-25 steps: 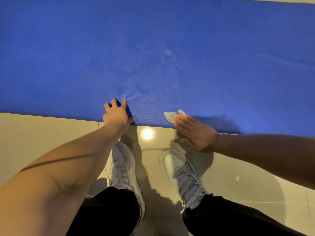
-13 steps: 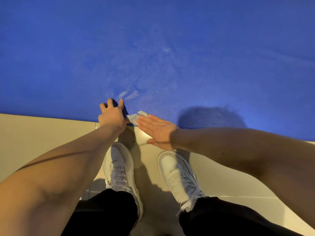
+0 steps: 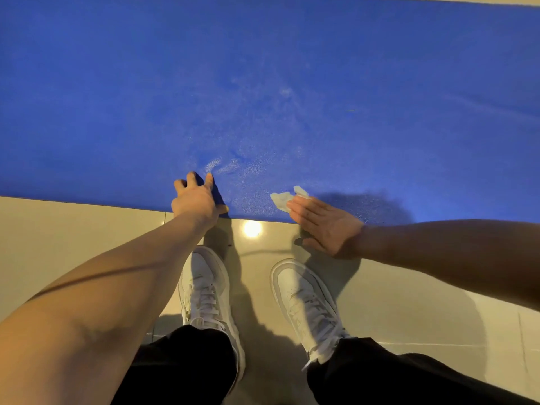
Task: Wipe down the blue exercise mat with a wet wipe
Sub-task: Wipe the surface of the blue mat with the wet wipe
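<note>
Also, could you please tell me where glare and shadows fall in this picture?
Head view: a round bright glare sits on the glossy beige tiled floor; the right hand casts a dark shadow rightwards on the blue exercise mat.

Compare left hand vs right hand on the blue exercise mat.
The left hand plants bent, spread fingertips straight on the blue foam exercise mat; the right hand lies flat, straight fingers pressing a crumpled white wet wipe. The left hand sits mostly over the mat; the right hand's palm is over the beige floor tiles. Both are at the mat's near edge.
</note>
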The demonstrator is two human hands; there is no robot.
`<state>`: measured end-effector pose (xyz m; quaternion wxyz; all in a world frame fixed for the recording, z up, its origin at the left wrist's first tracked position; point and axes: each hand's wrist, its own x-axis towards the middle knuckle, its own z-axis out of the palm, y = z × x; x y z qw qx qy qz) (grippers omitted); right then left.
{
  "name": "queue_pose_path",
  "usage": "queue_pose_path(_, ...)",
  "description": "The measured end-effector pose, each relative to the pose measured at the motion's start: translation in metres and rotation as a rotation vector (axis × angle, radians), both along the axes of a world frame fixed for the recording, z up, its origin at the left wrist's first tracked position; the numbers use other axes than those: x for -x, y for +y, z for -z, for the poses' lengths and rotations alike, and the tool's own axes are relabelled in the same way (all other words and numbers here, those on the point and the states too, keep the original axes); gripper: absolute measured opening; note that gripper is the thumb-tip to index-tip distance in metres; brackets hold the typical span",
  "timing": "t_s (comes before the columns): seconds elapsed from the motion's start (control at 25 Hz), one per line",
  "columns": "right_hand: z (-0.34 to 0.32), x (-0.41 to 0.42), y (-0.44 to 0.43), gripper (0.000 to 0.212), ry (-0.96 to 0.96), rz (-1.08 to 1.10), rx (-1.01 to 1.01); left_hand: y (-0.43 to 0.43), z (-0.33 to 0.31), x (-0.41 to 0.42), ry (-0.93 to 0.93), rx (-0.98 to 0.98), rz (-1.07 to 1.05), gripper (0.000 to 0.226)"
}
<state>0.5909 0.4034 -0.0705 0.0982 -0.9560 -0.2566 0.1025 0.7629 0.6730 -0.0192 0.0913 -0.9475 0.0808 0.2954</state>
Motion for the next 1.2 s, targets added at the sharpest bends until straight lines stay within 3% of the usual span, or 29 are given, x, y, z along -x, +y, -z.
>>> queue_pose_path(0.12, 0.003, -0.026, 0.057, 0.07, -0.005, 0.056, -0.089, -0.002, -0.005, -0.006, 0.025, 0.023, -0.017, 0.085)
queue_pose_path(0.24, 0.001, -0.052, 0.097, 0.073, 0.039, 0.141, 0.028, -0.002, -0.007, -0.014, -0.064, 0.085, -0.035, 0.072)
queue_pose_path(0.36, -0.01, -0.062, 0.089, 0.074, 0.005, 0.211, -0.012, -0.001, 0.001, -0.022, -0.067, 0.151, -0.074, 0.085)
queue_pose_path(0.44, -0.01, -0.06, 0.06, 0.079, -0.048, 0.415, -0.131, -0.002, 0.004, -0.026, 0.004, 0.157, -0.122, 0.096)
queue_pose_path(0.56, 0.006, -0.053, 0.014, 0.078, 0.01, 0.731, 0.071, -0.001, 0.005, -0.03, 0.027, 0.122, -0.118, 0.102)
queue_pose_path(0.64, 0.004, -0.058, 0.02, 0.082, 0.071, 0.799, 0.253, -0.002, 0.004, -0.03, 0.024, 0.115, -0.11, 0.102)
queue_pose_path(0.72, -0.004, -0.065, 0.052, 0.09, 0.035, 0.733, 0.267, -0.003, 0.004, -0.029, 0.023, 0.115, -0.104, 0.101)
queue_pose_path(0.8, -0.01, -0.068, 0.094, 0.092, -0.027, 0.538, 0.156, -0.004, 0.001, -0.031, 0.022, 0.101, -0.099, 0.096)
queue_pose_path(0.92, -0.005, -0.076, 0.126, 0.081, 0.018, 0.325, 0.098, -0.008, -0.005, -0.035, 0.026, 0.024, -0.079, 0.093)
queue_pose_path(1.08, 0.002, -0.083, 0.077, 0.075, -0.09, 0.415, -0.112, -0.01, -0.007, -0.038, 0.048, 0.009, -0.083, 0.093)
queue_pose_path(1.2, 0.004, -0.089, 0.045, 0.068, -0.06, 0.568, 0.025, -0.013, -0.009, -0.041, 0.068, 0.011, -0.082, 0.093)
